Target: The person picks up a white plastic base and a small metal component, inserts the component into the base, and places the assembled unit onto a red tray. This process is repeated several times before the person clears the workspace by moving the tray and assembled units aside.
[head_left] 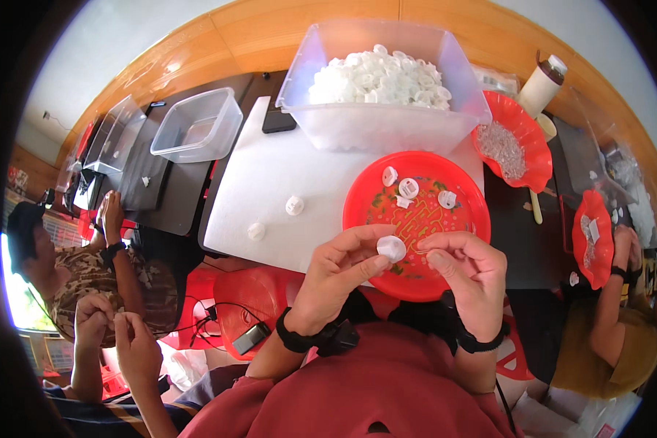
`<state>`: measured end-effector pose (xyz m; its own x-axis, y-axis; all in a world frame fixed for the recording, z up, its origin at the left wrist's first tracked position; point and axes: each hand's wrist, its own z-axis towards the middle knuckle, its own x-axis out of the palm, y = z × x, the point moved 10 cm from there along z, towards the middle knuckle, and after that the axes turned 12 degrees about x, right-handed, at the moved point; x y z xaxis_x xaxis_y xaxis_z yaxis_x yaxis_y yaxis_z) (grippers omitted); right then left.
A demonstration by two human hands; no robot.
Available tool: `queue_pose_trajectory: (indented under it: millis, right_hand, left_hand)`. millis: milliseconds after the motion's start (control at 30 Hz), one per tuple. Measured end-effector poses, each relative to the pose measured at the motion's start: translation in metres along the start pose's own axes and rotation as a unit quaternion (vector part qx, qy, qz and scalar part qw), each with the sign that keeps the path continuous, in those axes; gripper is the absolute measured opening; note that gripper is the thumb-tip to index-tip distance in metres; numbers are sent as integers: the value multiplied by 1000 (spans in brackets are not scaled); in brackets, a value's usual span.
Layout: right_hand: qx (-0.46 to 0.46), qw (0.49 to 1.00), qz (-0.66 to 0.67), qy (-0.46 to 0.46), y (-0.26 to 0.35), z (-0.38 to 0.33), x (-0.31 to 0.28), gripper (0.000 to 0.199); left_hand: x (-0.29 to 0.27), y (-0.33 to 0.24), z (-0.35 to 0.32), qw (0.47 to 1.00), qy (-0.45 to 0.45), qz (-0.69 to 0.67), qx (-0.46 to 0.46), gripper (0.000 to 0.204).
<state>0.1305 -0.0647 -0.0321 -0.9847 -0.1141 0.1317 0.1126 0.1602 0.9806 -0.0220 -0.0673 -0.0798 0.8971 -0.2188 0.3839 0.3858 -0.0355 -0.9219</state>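
My left hand (pixel 336 271) pinches a small white round plastic cap (pixel 391 249) between thumb and fingers, over the near part of a round red tray (pixel 477 219). To its right, my right hand (pixel 473 276) has thumb and fingertips drawn together; whatever is between them is too small to make out. Farther back on the tray's printed bottom lie several white plastic parts (pixel 409 188), some of them round. Two more white caps, one nearer (pixel 256 231) and one farther (pixel 294 205), rest on the white foam sheet (pixel 270 168) left of the tray.
A translucent bin (pixel 387 120) heaped with white caps (pixel 379 79) stands behind the tray. Right of it are a red scalloped dish (pixel 536 146) of small clear pieces and a bottle (pixel 542 84). A clear tub (pixel 201 131) sits left. Co-workers' hands (pixel 109 215) are at both sides.
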Motion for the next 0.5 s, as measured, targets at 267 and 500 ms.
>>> queue_pose_trajectory:
  millis: [267,500]
  right_hand:
    - [-3,995,-94,13,8,1,13,11]
    - [-20,988,-114,103,2,6,36,9]
  left_hand:
    - [18,7,-8,986,28,-146,76,32]
    - [3,-7,-33,982,-37,-138,126,32]
